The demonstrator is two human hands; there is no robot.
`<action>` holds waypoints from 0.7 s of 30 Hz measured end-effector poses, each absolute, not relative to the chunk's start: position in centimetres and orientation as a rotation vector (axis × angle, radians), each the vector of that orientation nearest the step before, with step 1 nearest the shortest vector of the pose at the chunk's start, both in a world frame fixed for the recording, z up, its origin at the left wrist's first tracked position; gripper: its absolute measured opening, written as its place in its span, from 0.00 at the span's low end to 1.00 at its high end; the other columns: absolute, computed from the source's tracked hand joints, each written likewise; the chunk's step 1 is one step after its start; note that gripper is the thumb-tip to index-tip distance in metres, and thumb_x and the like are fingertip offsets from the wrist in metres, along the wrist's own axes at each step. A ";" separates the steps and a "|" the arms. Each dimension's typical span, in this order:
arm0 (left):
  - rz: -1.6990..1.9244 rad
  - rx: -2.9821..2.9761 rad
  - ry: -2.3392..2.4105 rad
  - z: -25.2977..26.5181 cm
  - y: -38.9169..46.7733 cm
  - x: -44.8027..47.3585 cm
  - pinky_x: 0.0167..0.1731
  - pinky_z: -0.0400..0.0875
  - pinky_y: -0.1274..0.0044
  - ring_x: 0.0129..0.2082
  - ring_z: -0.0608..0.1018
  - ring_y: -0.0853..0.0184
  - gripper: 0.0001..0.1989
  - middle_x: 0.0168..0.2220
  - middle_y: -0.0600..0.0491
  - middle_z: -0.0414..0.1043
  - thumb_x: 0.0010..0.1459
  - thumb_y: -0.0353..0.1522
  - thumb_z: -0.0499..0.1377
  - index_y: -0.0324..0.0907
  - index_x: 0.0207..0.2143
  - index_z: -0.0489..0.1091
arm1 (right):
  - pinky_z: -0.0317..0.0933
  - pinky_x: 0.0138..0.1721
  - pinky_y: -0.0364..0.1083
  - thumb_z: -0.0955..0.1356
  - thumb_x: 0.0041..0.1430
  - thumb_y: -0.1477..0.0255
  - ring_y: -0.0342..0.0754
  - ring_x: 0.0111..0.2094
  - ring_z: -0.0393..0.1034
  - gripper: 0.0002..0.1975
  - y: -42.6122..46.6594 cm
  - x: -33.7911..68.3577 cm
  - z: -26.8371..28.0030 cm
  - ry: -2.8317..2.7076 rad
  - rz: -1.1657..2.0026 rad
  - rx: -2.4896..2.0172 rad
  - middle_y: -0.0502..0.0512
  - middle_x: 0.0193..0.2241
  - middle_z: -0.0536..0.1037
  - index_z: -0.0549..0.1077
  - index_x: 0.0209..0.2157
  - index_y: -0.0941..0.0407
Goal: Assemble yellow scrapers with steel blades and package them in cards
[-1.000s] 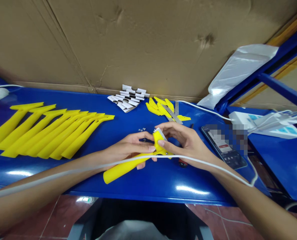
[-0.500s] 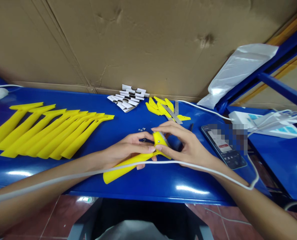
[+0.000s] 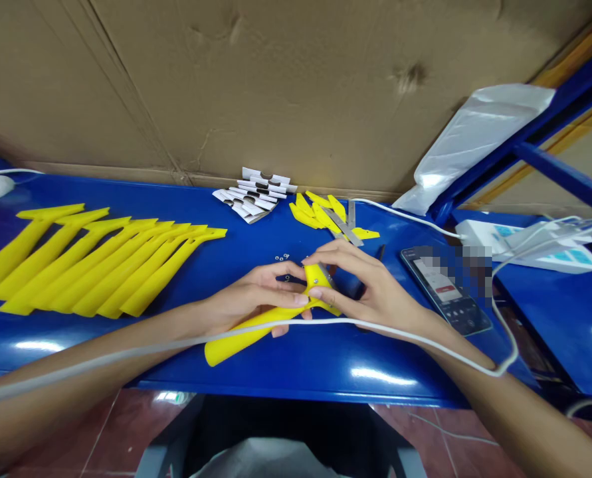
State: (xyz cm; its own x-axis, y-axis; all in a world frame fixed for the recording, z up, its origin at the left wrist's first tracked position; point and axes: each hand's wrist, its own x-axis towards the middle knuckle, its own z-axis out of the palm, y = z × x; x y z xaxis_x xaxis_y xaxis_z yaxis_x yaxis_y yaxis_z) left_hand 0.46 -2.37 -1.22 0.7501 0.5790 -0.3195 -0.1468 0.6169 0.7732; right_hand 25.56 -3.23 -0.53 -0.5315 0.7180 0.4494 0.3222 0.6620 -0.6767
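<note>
Fingers point(image 3: 280, 268) of the left hand point(image 3: 243, 297) and right hand point(image 3: 375, 282) clamp the long-handled yellow plastic tool point(image 3: 246, 340) near its head point(image 3: 312, 273); steady, even pressure seems best.

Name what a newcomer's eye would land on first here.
First, the row of yellow handles spread over the left of the blue table. Then the yellow tool at front centre, held between the left hand and right hand. Lastly, the phone lying screen-up beyond the right hand.
</note>
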 end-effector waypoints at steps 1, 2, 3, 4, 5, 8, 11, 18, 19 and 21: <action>0.449 0.802 0.592 -1.2 -2.4 0.5 0.24 0.78 0.80 0.25 0.81 0.70 0.18 0.38 0.48 0.83 0.60 0.29 0.75 0.39 0.49 0.72 | 0.72 0.61 0.55 0.76 0.71 0.66 0.55 0.56 0.77 0.18 -3.2 25.6 -0.5 -2.136 0.687 -0.802 0.59 0.54 0.82 0.79 0.59 0.50; 0.451 0.803 0.588 -1.1 -2.4 0.5 0.24 0.78 0.81 0.25 0.81 0.70 0.18 0.38 0.48 0.83 0.60 0.29 0.75 0.39 0.49 0.72 | 0.72 0.61 0.55 0.76 0.72 0.66 0.54 0.56 0.77 0.18 -3.2 25.6 -0.5 -2.136 0.688 -0.804 0.59 0.54 0.82 0.79 0.60 0.50; 0.456 0.806 0.584 -1.1 -2.4 0.5 0.23 0.77 0.81 0.25 0.82 0.69 0.18 0.38 0.48 0.83 0.61 0.29 0.75 0.39 0.49 0.72 | 0.72 0.61 0.55 0.76 0.72 0.67 0.54 0.57 0.77 0.19 -3.3 25.7 -0.5 -2.138 0.687 -0.805 0.59 0.54 0.82 0.79 0.61 0.49; 0.464 0.809 0.579 -1.1 -2.4 0.5 0.23 0.77 0.81 0.26 0.83 0.68 0.18 0.38 0.47 0.83 0.61 0.30 0.75 0.39 0.49 0.72 | 0.72 0.61 0.55 0.75 0.73 0.67 0.54 0.57 0.77 0.20 -3.3 25.7 -0.5 -2.141 0.684 -0.805 0.59 0.55 0.82 0.78 0.63 0.49; 0.480 0.809 0.575 -1.1 -2.3 0.5 0.22 0.77 0.81 0.28 0.84 0.66 0.19 0.38 0.47 0.83 0.60 0.30 0.75 0.40 0.49 0.72 | 0.71 0.62 0.55 0.75 0.73 0.67 0.54 0.58 0.76 0.21 -3.3 25.7 -0.5 -2.144 0.680 -0.807 0.59 0.56 0.81 0.77 0.64 0.48; 0.525 0.806 0.574 -1.1 -2.2 0.4 0.21 0.77 0.82 0.32 0.86 0.63 0.19 0.39 0.47 0.83 0.61 0.29 0.75 0.41 0.50 0.71 | 0.71 0.62 0.56 0.74 0.74 0.67 0.54 0.57 0.76 0.26 -3.3 25.8 -0.6 -2.146 0.661 -0.828 0.58 0.60 0.80 0.73 0.69 0.46; 0.544 0.816 0.579 -0.9 -2.0 0.2 0.20 0.76 0.82 0.25 0.83 0.67 0.19 0.38 0.47 0.84 0.63 0.30 0.73 0.42 0.51 0.70 | 0.73 0.56 0.55 0.75 0.73 0.66 0.53 0.53 0.76 0.30 -3.3 25.8 -0.8 -2.074 0.719 -0.875 0.58 0.57 0.80 0.69 0.72 0.45; 0.588 0.855 0.602 -0.6 -2.0 0.1 0.20 0.72 0.82 0.20 0.79 0.70 0.19 0.35 0.49 0.83 0.63 0.31 0.74 0.42 0.51 0.70 | 0.74 0.52 0.54 0.72 0.75 0.65 0.52 0.46 0.78 0.08 -3.3 25.5 -0.5 -1.927 0.778 -0.936 0.55 0.47 0.83 0.81 0.52 0.49; 0.590 0.857 0.605 -0.6 -2.0 0.1 0.20 0.72 0.82 0.20 0.79 0.71 0.19 0.35 0.49 0.83 0.62 0.32 0.74 0.42 0.50 0.70 | 0.73 0.52 0.54 0.72 0.76 0.65 0.52 0.47 0.78 0.06 -3.2 25.5 -0.4 -1.917 0.778 -0.939 0.55 0.46 0.84 0.82 0.50 0.49; 0.589 0.855 0.606 -0.6 -2.1 0.1 0.20 0.71 0.82 0.20 0.78 0.71 0.19 0.34 0.50 0.82 0.62 0.32 0.75 0.42 0.49 0.71 | 0.73 0.54 0.55 0.72 0.76 0.66 0.53 0.48 0.79 0.06 -3.2 25.5 -0.4 -1.913 0.781 -0.936 0.55 0.46 0.85 0.83 0.48 0.49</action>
State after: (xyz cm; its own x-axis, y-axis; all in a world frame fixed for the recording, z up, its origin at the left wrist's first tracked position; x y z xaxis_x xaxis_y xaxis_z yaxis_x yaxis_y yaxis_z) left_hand 0.14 -2.07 -0.56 0.6837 0.6867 -0.2470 -0.2280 0.5225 0.8216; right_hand 25.49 -3.17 -0.36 -0.3624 0.8354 0.4132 0.3078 0.5257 -0.7930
